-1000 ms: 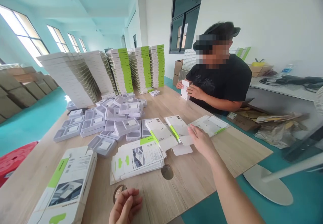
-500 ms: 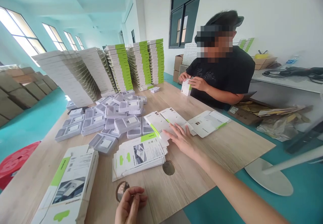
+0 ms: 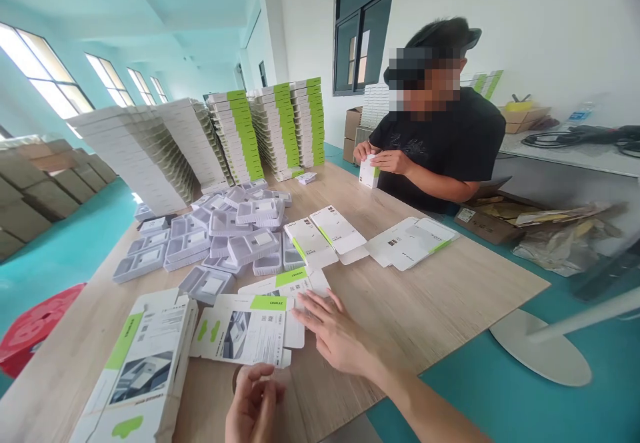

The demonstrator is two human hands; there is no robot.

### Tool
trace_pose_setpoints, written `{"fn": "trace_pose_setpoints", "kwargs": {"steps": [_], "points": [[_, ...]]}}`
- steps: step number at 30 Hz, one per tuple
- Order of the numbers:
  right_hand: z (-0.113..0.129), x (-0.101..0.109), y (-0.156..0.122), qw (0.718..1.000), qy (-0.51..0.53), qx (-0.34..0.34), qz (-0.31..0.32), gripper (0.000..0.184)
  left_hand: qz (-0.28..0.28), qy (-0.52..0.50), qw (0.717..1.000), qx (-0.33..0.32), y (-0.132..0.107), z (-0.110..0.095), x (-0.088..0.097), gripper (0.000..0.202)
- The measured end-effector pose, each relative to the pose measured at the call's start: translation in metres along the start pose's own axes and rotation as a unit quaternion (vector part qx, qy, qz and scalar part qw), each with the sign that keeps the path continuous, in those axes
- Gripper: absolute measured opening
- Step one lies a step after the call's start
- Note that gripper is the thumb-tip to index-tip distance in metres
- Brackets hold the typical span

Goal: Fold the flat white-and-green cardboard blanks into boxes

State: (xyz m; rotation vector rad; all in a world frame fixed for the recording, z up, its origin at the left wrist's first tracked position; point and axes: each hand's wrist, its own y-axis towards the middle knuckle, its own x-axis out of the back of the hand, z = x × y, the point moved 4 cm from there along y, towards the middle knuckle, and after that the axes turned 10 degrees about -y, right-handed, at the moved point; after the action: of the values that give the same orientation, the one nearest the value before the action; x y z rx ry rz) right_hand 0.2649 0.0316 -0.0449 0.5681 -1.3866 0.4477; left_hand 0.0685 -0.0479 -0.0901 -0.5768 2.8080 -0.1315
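Note:
My right hand (image 3: 337, 340) lies palm down with its fingers stretched out, over the right edge of some flattened white-and-green boxes. The nearer flat box (image 3: 273, 333) shows a product picture; another flat box (image 3: 280, 283) is partly beneath it. At the table's near edge my left hand (image 3: 254, 403) is closed, thumb against curled fingers. Something faint and clear may be at its fingertips, but I cannot make it out. Just behind that hand a small round brown object is mostly hidden. To the left stands a thick bundle of flat boxes (image 3: 143, 370).
Plastic trays (image 3: 215, 283) are heaped mid-table, before tall stacks of boxes (image 3: 233, 136). More flat boxes (image 3: 337, 230) lie beyond my right hand, others (image 3: 410, 243) to the right. Across the table a person (image 3: 435, 136) holds a small box (image 3: 369, 173). A red stool (image 3: 37, 323) stands left.
My right hand has come nearer, from the far flat boxes to the closer ones. The closer flat boxes have shifted and spread apart. My left hand stays closed in nearly the same place.

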Motion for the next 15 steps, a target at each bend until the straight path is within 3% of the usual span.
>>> {"fn": "trace_pose_setpoints", "kwargs": {"steps": [6,10,13,15], "points": [[0.016,0.006,-0.009,0.996,0.053,-0.054,0.042,0.069,-0.06,0.066,0.994,0.068,0.023,-0.014,0.019,0.055],[0.021,0.0,-0.018,0.98,0.162,-0.112,0.026,0.058,-0.106,0.037,0.993,0.047,0.036,-0.018,0.036,0.064],[0.02,-0.009,-0.026,0.949,0.273,-0.152,-0.036,0.048,-0.114,-0.008,0.993,0.04,0.037,-0.014,0.043,0.076],[0.018,-0.014,-0.032,0.908,0.357,-0.201,-0.083,0.051,-0.115,-0.037,0.992,0.042,0.032,-0.011,0.045,0.079]]}}
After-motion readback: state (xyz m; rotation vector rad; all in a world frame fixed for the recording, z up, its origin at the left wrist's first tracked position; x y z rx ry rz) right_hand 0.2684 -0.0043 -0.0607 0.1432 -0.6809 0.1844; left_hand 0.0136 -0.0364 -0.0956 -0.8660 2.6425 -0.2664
